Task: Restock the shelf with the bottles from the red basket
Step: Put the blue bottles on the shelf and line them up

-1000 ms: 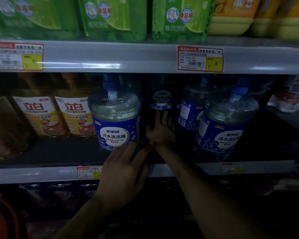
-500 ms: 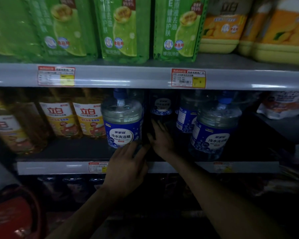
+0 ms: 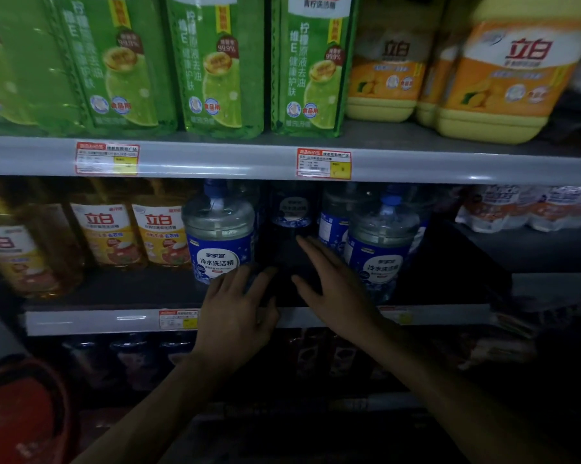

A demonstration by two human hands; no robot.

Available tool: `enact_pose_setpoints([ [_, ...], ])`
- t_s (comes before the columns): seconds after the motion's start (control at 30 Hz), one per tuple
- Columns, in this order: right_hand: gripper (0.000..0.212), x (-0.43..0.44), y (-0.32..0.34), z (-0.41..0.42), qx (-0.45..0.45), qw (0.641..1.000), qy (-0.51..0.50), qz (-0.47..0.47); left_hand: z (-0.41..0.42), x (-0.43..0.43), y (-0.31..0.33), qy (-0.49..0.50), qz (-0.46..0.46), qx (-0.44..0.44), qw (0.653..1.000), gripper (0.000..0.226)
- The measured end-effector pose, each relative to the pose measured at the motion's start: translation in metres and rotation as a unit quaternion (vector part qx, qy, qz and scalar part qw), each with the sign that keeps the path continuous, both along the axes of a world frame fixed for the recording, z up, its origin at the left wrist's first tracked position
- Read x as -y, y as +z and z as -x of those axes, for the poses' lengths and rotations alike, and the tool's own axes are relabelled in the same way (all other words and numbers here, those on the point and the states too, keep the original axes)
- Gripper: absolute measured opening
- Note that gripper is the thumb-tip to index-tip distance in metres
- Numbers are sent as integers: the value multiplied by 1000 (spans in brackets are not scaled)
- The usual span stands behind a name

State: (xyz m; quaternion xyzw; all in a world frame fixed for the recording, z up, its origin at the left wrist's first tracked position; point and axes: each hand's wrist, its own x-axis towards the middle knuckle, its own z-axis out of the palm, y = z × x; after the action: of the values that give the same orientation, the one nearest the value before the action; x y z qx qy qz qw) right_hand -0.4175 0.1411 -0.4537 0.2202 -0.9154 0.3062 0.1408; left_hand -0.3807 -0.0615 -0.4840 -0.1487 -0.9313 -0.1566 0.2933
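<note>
Clear bottles with blue labels stand on the middle shelf (image 3: 115, 289). The left front bottle (image 3: 219, 232) and the right front bottle (image 3: 381, 242) flank a dark gap, and a third bottle (image 3: 293, 209) stands deep in that gap. My left hand (image 3: 237, 309) is at the shelf edge, fingers spread, its fingertips by the base of the left front bottle. Over the gap, beside the right front bottle, my right hand (image 3: 332, 283) is flat and holds nothing. A corner of the red basket (image 3: 21, 413) shows at the bottom left.
Amber detergent bottles (image 3: 131, 236) fill the left of the same shelf and white packs (image 3: 523, 209) its right. The shelf above carries green refill pouches (image 3: 215, 68) and yellow jugs (image 3: 503, 78). Price tags (image 3: 324, 163) sit on the rails. A dark lower shelf holds dim bottles.
My right hand has drawn back out of the gap toward the shelf's front. The view has tilted up, showing more of the upper shelf. My left hand stays by the left bottle's base.
</note>
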Motion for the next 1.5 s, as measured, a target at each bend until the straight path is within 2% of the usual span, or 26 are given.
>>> enact_pose_setpoints([
  [0.2, 63, -34, 17, -26, -117, 991, -58, 21, 5, -29, 9, 8, -71, 19, 997, 57],
  [0.33, 59, -59, 34, -24, -183, 978, -103, 3, 16, -63, 22, -7, -112, 13, 994, 58],
  [0.5, 74, -90, 26, -25, -236, 956, -165, -57, 32, -110, 32, -49, -126, 33, 990, 68],
  [0.53, 78, -94, 24, -24, -228, 956, -179, -40, 34, -116, 31, -55, -134, 39, 989, 70],
  [0.6, 88, -99, 19, -17, -176, 959, -216, 52, 38, -128, 28, -61, -159, 55, 984, 75],
  [0.73, 102, -116, -1, 10, -3, 944, -214, 249, 45, -148, 19, -61, -209, 93, 972, 83],
  [0.87, 94, -124, -13, 22, 165, 926, -157, 301, 56, -158, 14, -81, -298, 145, 940, 88],
  [0.97, 96, -130, -28, 32, 177, 926, -132, 307, 69, -159, 11, -105, -378, 182, 902, 82],
  [1.13, 105, -135, -30, 43, 208, 927, -97, 296, 80, -160, 10, -152, -451, 205, 855, 74],
  [1.23, 105, -130, -30, 42, 190, 933, -103, 289, 82, -161, 8, -157, -459, 207, 849, 77],
  [1.37, 87, -119, -30, 32, 156, 938, -114, 290, 82, -152, 8, -143, -450, 203, 858, 82],
  [1.5, 94, -97, -34, 27, 145, 943, -117, 277, 69, -135, 3, -122, -450, 176, 867, 79],
])
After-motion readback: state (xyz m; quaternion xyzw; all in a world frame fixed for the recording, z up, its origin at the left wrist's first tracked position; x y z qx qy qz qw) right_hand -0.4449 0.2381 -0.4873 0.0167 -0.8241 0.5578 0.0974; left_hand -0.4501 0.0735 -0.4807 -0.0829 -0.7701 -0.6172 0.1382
